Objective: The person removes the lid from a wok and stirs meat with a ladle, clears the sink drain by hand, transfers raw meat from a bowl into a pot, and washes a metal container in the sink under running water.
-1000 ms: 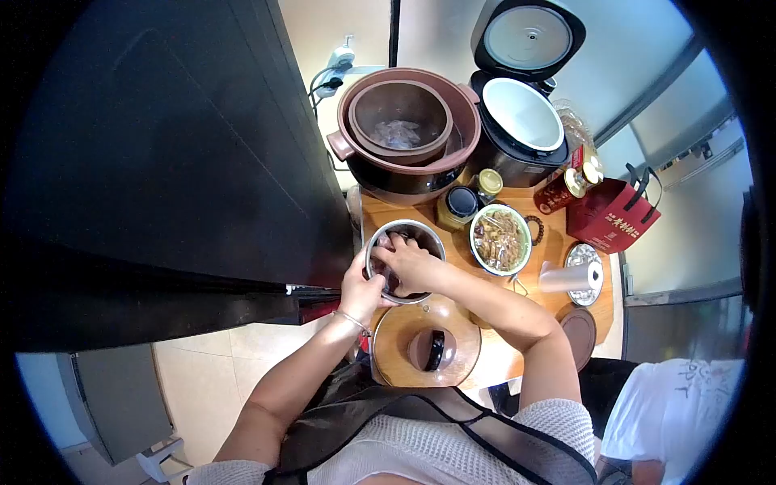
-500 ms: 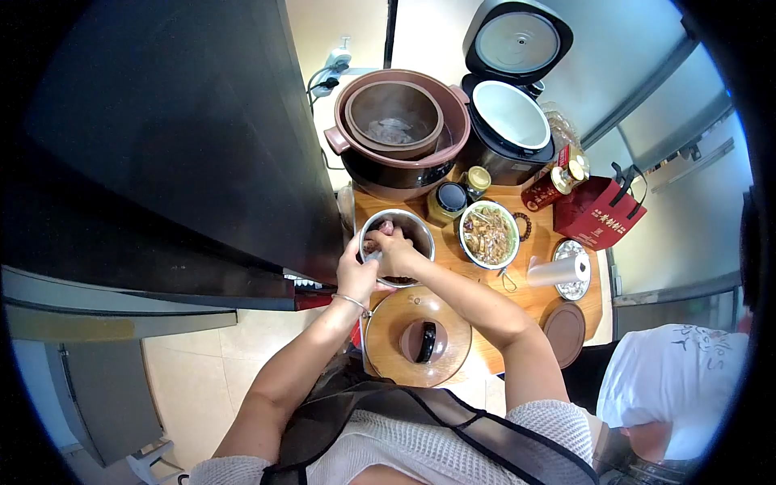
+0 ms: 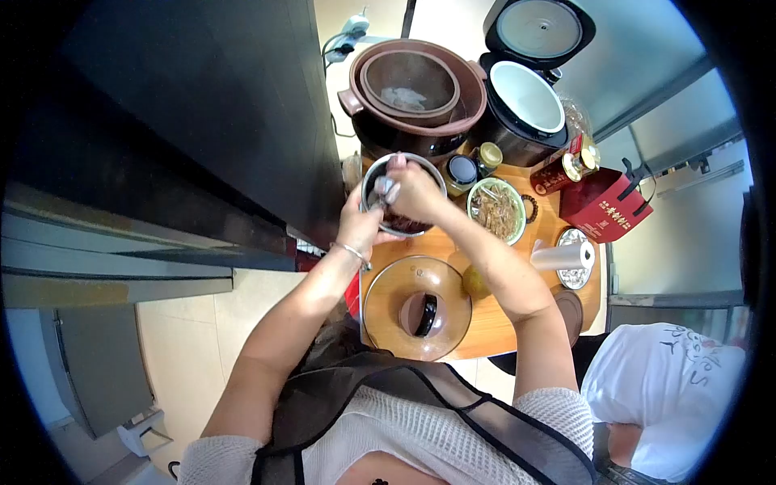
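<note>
A steel bowl (image 3: 420, 167) of dark wet pieces stands at the far left of a small wooden table (image 3: 485, 323). My left hand (image 3: 360, 218) grips the bowl's near-left rim. My right hand (image 3: 414, 190) is above the bowl, fingers closed around pale pieces of its contents. Just beyond the bowl stands a brown clay pot (image 3: 416, 93) with an inner crock holding something pale.
An open rice cooker (image 3: 525, 97) sits right of the clay pot. A white bowl of shredded food (image 3: 497, 212), jars (image 3: 462, 171), a red gift bag (image 3: 606, 206), a steel cup (image 3: 562, 257) and a brown lid (image 3: 416, 307) crowd the table. A black cabinet (image 3: 202, 121) rises at left. A person in white (image 3: 663, 388) stands at right.
My right hand has lifted out of the bowl holding pale pieces. The view has shifted, so the table now appears higher in the picture.
</note>
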Demonstrator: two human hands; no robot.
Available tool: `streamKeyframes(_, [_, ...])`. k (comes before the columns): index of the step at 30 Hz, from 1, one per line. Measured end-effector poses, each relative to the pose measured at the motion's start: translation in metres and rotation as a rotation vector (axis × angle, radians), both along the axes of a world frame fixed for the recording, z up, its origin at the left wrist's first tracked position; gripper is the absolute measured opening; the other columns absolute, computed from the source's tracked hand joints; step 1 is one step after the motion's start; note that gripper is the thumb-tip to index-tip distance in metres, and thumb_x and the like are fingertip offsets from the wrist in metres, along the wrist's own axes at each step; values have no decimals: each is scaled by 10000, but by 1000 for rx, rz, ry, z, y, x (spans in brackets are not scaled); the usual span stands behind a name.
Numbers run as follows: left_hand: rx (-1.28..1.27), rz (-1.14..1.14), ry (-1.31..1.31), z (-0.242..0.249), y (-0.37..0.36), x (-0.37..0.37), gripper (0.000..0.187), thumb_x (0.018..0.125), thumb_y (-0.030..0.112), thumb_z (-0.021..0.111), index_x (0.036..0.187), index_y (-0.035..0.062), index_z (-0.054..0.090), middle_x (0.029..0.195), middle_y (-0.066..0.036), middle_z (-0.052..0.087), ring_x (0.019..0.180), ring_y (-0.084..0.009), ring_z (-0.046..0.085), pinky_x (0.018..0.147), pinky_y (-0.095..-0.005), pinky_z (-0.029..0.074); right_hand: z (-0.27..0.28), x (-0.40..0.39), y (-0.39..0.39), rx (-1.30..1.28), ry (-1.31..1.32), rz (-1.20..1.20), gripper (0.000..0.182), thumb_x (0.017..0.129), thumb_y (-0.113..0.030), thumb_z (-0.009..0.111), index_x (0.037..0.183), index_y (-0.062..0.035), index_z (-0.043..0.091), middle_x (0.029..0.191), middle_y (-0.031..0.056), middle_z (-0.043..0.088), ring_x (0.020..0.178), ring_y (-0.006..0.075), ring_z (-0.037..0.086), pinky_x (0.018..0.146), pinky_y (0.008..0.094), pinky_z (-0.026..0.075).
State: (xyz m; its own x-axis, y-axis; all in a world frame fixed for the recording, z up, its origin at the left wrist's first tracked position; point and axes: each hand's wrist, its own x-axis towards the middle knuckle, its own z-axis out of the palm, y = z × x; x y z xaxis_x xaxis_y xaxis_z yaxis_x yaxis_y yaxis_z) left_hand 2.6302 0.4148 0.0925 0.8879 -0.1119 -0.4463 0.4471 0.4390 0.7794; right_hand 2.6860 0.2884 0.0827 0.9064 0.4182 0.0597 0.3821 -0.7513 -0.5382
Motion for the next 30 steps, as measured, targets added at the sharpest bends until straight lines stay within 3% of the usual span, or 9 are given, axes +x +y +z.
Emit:
streamKeyframes(4, [14, -21, -30, 4, 1, 3, 587, 717, -118, 333, 1250, 129, 327, 1089, -127, 501, 873, -284, 585, 616, -392, 559, 64, 6, -10, 152, -21, 46, 272, 505, -92, 650, 760, -53, 563, 791, 171, 538, 771, 340, 526, 697, 376, 432])
streamKeyframes(13, [-36, -2, -24, 14, -5, 6, 590, 708, -126, 323, 1245, 119, 327, 1083, -129, 508, 875, -285, 585, 610, -388, 562, 71, 15, -20, 293, 36, -79, 223, 521, 0, 626, 718, -28, 525, 747, 65, 506, 713, 172, 519, 663, 274, 419])
streamKeyframes(15, [-52, -5, -22, 17, -5, 7, 592, 705, -129, 321, 1243, 117, 327, 1079, -131, 510, 873, -288, 585, 608, -387, 562, 69, 18, -20, 350, 114, 56, 200, 533, 7, 617, 705, -40, 526, 724, 37, 513, 690, 141, 502, 647, 263, 413])
streamKeyframes(17, [-53, -4, -10, 22, -7, 8, 595, 700, -131, 319, 1242, 113, 326, 1069, -129, 512, 874, -291, 584, 605, -390, 563, 75, 26, -23, 357, 264, 13, 178, 562, 27, 598, 710, -48, 533, 703, 10, 518, 668, 110, 483, 632, 244, 407])
streamKeyframes(20, [-49, -3, -16, 14, -9, 14, 552, 739, -109, 360, 1241, 119, 326, 1067, -124, 512, 842, -273, 592, 608, -391, 562, 104, 52, -27, 602, 289, 46, 174, 602, 30, 616, 747, -39, 551, 744, 5, 557, 680, 93, 511, 619, 221, 417])
streamKeyframes(23, [-29, -3, -12, 10, -9, 10, 503, 768, -67, 451, 1222, 130, 362, 1013, -94, 543, 772, -236, 606, 560, -357, 564, 132, 112, -30, 726, 100, 63, 151, 621, 39, 594, 732, -39, 526, 706, -1, 534, 643, 92, 499, 589, 226, 412])
streamKeyframes(27, [-69, -86, 14, 7, -2, -4, 477, 768, -14, 481, 1203, 154, 380, 1022, -65, 523, 816, -235, 587, 520, -367, 559, 135, 186, -23, 686, 66, 70, 152, 642, 40, 532, 770, -40, 526, 796, 36, 529, 714, 119, 500, 658, 237, 420])
streamKeyframes(29, [-40, -105, 4, 11, 1, -12, 484, 776, -9, 481, 1220, 145, 365, 1080, -82, 491, 860, -238, 576, 551, -340, 564, 107, 222, -13, 193, 15, -148, 97, 752, -94, 504, 805, -21, 540, 709, 87, 561, 679, 156, 547, 619, 270, 447])
streamKeyframes(30, [-16, -129, 11, 10, 5, -15, 493, 776, -14, 474, 1230, 138, 355, 1088, -83, 484, 870, -230, 573, 556, -327, 564, 88, 230, -11, 58, -74, -172, 169, 777, -149, 485, 866, -15, 537, 778, 126, 569, 731, 188, 559, 663, 296, 450])
